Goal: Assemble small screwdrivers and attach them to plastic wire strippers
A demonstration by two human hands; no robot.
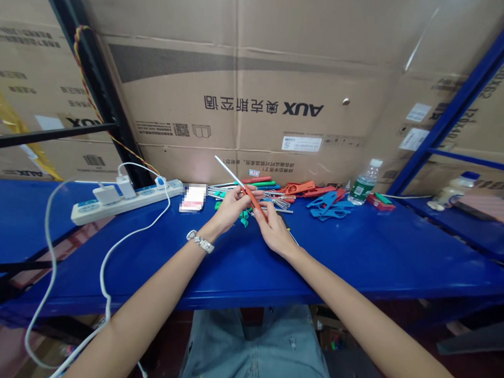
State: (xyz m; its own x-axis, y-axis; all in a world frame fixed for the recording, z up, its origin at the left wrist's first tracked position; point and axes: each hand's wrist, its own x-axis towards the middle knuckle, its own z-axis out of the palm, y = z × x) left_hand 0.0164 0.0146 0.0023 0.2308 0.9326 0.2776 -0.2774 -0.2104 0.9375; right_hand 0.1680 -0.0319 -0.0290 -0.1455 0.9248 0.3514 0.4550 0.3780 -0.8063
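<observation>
A thin tool with a red-orange handle and a long silver rod is held at a slant above the blue table, the rod pointing up and to the left. My left hand pinches it near where the handle meets the rod. Lower on the handle, my right hand has its fingers wrapped round it. Just behind and beneath my hands lie silver rods, green-handled pieces and small green parts.
Red clips and blue clips lie right of my hands, beside a water bottle and a small red box. A white power strip with cables stands left on the blue table. Cardboard rises behind.
</observation>
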